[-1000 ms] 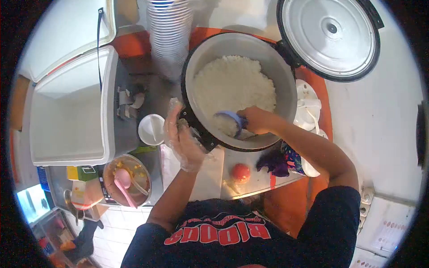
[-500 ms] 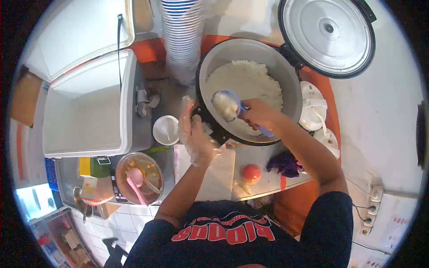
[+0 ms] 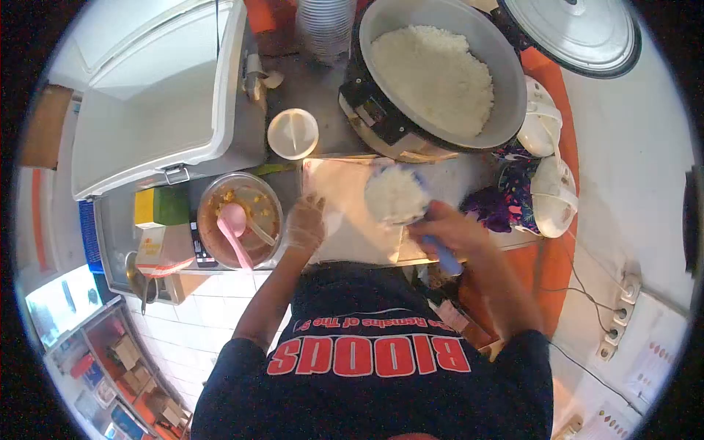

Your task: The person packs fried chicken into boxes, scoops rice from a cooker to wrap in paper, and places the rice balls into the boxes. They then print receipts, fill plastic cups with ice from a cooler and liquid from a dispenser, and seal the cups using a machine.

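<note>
My right hand (image 3: 458, 231) grips the blue handle of a rice scoop (image 3: 442, 257). White rice (image 3: 398, 196) heaps in the scoop's bowl, above a sheet of wrapping paper (image 3: 337, 242) on the counter. In a clear plastic glove, my left hand (image 3: 304, 224) lies at the paper's left edge, fingers extended and apart from the scoop. Behind the paper stands a large rice cooker (image 3: 367, 121) with its lid (image 3: 579, 33) raised. More white rice (image 3: 440, 81) fills the bottom of its pot.
Left of my hand is a bowl (image 3: 209, 238) with yellow food bits and a pink spoon (image 3: 233, 224). A white cup (image 3: 293, 134) stands behind it. The open cooler box (image 3: 238, 117) is at the far left, stacked cups (image 3: 325, 29) at the back. White lidded containers (image 3: 555, 194) stand right.
The rice-filled scoop has moved from over the cooker pot towards me, to above the paper. My left hand has come down to the paper's left edge. The camera view has shifted.
</note>
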A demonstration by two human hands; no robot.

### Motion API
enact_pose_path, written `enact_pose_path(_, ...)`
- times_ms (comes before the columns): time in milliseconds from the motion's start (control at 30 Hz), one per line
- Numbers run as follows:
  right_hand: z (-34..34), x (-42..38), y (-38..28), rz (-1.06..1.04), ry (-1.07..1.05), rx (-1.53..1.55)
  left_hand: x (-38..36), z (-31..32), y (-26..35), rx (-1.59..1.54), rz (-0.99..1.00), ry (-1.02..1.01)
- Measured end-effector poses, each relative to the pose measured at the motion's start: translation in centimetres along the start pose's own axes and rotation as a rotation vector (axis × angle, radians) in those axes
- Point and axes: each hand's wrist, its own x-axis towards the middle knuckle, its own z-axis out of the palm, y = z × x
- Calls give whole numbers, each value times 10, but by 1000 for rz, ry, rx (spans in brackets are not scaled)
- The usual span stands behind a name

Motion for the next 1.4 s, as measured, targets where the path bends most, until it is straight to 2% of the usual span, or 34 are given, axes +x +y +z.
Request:
enact_pose_path(33,18,21,25,72,98,80,-5,3,-4,65,17,-37)
enact_pose_path(67,24,56,71,-18,183,-12,-7,19,-9,66,16,-39)
enact_pose_path(133,49,132,152,-905,722,-654,-10,54,-23,-255,-196,-155)
enact_pose_path(167,63,142,169,-602,624,-858,-9,54,-27,-251,-192,-154)
enact_pose_path(233,79,165,211,-501,546,-1109,-9,52,-29,-276,-56,-134)
enact_pose_path(267,83,161,208,-505,549,-1104,-9,69,-28,-270,-53,-134)
enact_pose_path(300,86,153,201,-513,597,-1097,-7,101,-26,-328,-186,58)
enact_pose_path(333,91,147,203,-512,641,-1087,-10,104,-20,-386,-318,243)
enact_pose_path(367,100,143,207,-500,637,-1079,-20,104,-23,-385,-317,228)
enact_pose_path(433,98,154,197,-380,730,-1098,-12,103,-38,-285,-68,181)
enact_pose_path(467,100,158,201,-421,745,-998,-15,106,-39,-284,-65,184)
enact_pose_path(500,96,161,202,-424,748,-998,-18,109,-39,-310,-19,288)
enact_pose_path(533,83,163,200,-577,613,-857,-17,114,-41,-334,29,396)
enact_pose_path(567,74,160,195,-721,472,-712,-17,108,-39,-333,32,403)
enact_pose_path(600,68,152,193,-727,474,-715,-17,102,-36,-256,-19,379)
enact_pose_path(667,64,122,175,-825,611,-584,-15,76,-21,-178,-69,355)
enact_pose_path(700,57,115,173,-827,611,-586,-15,55,-8,-154,-215,182)
enact_pose_path(733,48,109,172,-700,755,-479,-14,45,2,-129,-359,6)
enact_pose_path(767,36,104,173,-567,893,-368,-9,54,5,-129,-359,6)
enact_pose_path(833,-10,120,192,-755,1246,-457,9,76,7,-79,-544,-4)
enact_pose_path(867,-30,120,198,-760,1247,-457,14,90,1,-79,-543,1)
enact_pose_path(900,-49,120,203,-700,1345,-522,17,104,-9,-140,-549,-35)
enact_pose_path(933,-58,121,198,-640,1442,-586,22,99,-11,-201,-556,-67)
enact_pose_path(967,-64,126,194,-650,1438,-586,24,95,-12,-199,-560,-59)
enact_pose_path(1033,-70,140,185,-575,1714,-808,24,83,-13,-333,-551,4)
enact_pose_path(1067,-62,146,174,-578,1710,-803,27,106,-19,-327,-554,5)
enact_pose_path(1133,-24,159,143,-761,1278,-309,28,177,-35,150,-433,88)
enact_pose_path(1200,-9,182,124,-882,1036,-621,23,136,-14,83,-479,115)
enact_pose_path(1267,0,221,107,-1048,778,-625,20,82,1,15,-529,144)
enact_pose_path(1300,4,235,102,-1048,770,-620,18,59,5,-64,-514,110)
enact_pose_path(1367,7,261,101,-744,852,-1002,15,53,4,-141,-508,73)
enact_pose_path(1400,0,272,104,-785,812,-1102,14,56,1,-146,-520,53)
